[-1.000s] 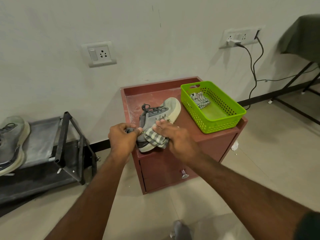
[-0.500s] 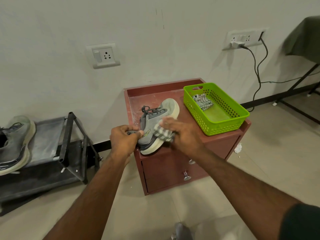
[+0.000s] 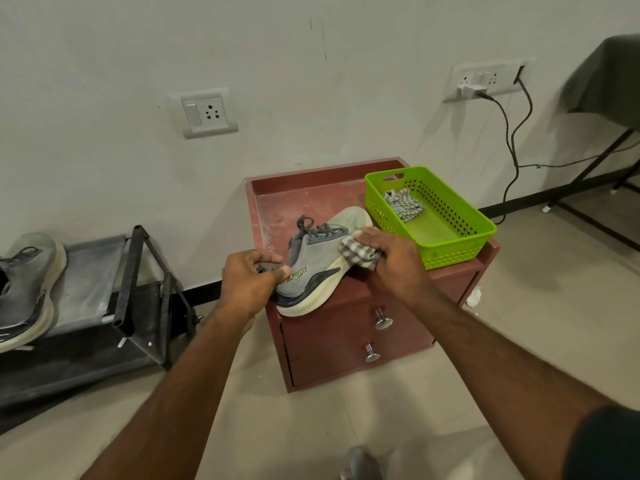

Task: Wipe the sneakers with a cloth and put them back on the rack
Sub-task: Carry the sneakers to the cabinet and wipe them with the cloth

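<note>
Right hand presses the cloth on the sneaker's toe, left hand gripping its heel: mid-wipe, rack next.

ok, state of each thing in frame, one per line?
left hand: grips sneaker heel
right hand: presses cloth on sneaker
sneaker: tilted on cabinet
cloth: bunched against sneaker
second sneaker: on rack
basket: holds another cloth
drawers: closed
</note>
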### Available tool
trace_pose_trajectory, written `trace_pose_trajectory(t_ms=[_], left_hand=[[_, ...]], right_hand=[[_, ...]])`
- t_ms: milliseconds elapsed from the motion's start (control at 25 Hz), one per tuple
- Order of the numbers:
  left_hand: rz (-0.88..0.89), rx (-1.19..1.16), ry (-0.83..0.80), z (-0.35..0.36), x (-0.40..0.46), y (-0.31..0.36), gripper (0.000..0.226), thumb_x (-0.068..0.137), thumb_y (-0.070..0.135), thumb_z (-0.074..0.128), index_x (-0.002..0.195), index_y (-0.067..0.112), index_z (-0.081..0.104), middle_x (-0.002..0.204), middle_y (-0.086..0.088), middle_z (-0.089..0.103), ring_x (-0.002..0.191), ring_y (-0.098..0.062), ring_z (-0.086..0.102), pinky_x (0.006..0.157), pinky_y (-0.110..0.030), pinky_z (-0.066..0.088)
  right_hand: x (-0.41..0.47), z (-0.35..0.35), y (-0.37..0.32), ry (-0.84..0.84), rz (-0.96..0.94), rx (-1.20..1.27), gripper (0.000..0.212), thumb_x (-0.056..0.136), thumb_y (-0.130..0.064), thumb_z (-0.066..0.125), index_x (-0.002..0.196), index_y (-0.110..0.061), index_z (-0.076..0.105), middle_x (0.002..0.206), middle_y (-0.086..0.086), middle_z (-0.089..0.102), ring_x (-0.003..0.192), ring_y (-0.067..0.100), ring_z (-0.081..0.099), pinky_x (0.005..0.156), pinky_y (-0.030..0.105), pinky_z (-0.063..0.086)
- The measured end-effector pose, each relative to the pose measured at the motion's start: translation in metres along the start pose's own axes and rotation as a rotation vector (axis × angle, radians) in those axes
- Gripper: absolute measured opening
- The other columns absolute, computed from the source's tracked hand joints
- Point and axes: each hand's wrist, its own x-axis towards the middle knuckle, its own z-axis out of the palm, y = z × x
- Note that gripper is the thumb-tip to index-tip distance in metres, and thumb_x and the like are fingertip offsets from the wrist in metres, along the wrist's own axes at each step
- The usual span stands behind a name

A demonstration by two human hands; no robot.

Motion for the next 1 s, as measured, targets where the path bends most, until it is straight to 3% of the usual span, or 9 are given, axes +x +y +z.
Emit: trace_pose_trajectory(t_ms=[80,280,480,560,680,760,840,920,1000], left_hand=[[0.08,0.102,0.007,0.003,-0.003,0.0,0.018,0.076,0.009,0.085,0.089,0.014,0.073,0.086,-0.004,0.074,0.081,-0.015,0.071,0.073,-0.031,0.06],[0.203,0.237,0.013,0.008,-0.008,0.001,0.017,0.077,0.014,0.085,0.089,0.018,0.073,0.082,0.006,0.072,0.08,-0.007,0.069,0.075,-0.031,0.061],[0.287,0.346,-0.046,0.011,-0.013,0.001,0.018,0.076,0.017,0.085,0.085,0.025,0.071,0.079,0.013,0.07,0.077,-0.006,0.068,0.071,-0.029,0.058],[0.318,0.398,-0.049,0.012,-0.012,0.001,0.019,0.077,0.018,0.084,0.084,0.026,0.069,0.077,0.013,0.068,0.074,-0.004,0.065,0.064,-0.023,0.052],[0.318,0.422,-0.045,0.011,-0.011,0.0,0.019,0.078,0.019,0.084,0.088,0.025,0.07,0.078,0.013,0.066,0.071,0.001,0.062,0.06,-0.014,0.046],[0.319,0.403,-0.06,0.011,-0.009,-0.001,0.019,0.077,0.019,0.085,0.09,0.023,0.071,0.079,0.014,0.066,0.074,0.0,0.063,0.064,-0.017,0.05],[0.327,0.397,-0.08,0.009,-0.008,-0.001,0.02,0.077,0.019,0.086,0.091,0.022,0.072,0.079,0.015,0.067,0.076,0.0,0.064,0.066,-0.019,0.051],[0.339,0.401,-0.079,0.008,-0.009,-0.002,0.019,0.076,0.019,0.086,0.09,0.022,0.072,0.079,0.016,0.067,0.076,0.0,0.064,0.067,-0.02,0.052],[0.35,0.393,-0.07,0.008,-0.009,-0.002,0.019,0.077,0.018,0.085,0.087,0.024,0.071,0.077,0.017,0.066,0.075,0.0,0.064,0.067,-0.021,0.053]], right_hand=[[0.001,0.0,0.005,0.069,0.088,-0.018,0.037,0.082,0.008,0.063,0.115,-0.006,0.07,0.129,0.012,0.063,0.123,0.022,0.058,0.109,0.019,0.034],[-0.009,0.023,-0.018,-0.135,-0.254,-0.103,0.033,0.081,-0.003,0.07,0.113,-0.011,0.073,0.124,0.007,0.067,0.118,0.014,0.058,0.109,0.024,0.037],[0.003,0.017,0.008,-0.056,0.126,-0.218,0.034,0.085,-0.008,0.065,0.118,-0.016,0.071,0.128,0.006,0.065,0.118,0.021,0.06,0.102,0.022,0.039],[0.0,0.015,-0.005,0.075,0.066,-0.105,0.04,0.081,0.003,0.06,0.115,-0.013,0.072,0.122,0.006,0.068,0.113,0.016,0.062,0.102,0.018,0.039],[-0.014,0.016,-0.021,-0.028,-0.098,0.067,0.043,0.079,0.004,0.059,0.116,-0.014,0.072,0.124,0.0,0.067,0.119,0.006,0.058,0.108,0.019,0.038],[-0.012,0.019,-0.009,-0.147,-0.142,-0.101,0.039,0.081,0.001,0.066,0.116,-0.015,0.072,0.126,0.003,0.066,0.12,0.013,0.059,0.108,0.026,0.04],[0.002,0.014,0.008,-0.189,0.054,-0.257,0.036,0.082,-0.01,0.069,0.116,-0.02,0.071,0.127,0.005,0.066,0.115,0.018,0.061,0.101,0.026,0.045],[0.008,0.009,0.011,-0.113,0.217,-0.241,0.031,0.084,-0.017,0.067,0.114,-0.021,0.072,0.123,0.005,0.067,0.11,0.02,0.064,0.094,0.022,0.046],[0.004,0.011,-0.001,0.021,-0.008,-0.236,0.032,0.081,-0.015,0.062,0.111,-0.015,0.073,0.122,0.008,0.068,0.112,0.021,0.064,0.1,0.026,0.045]])
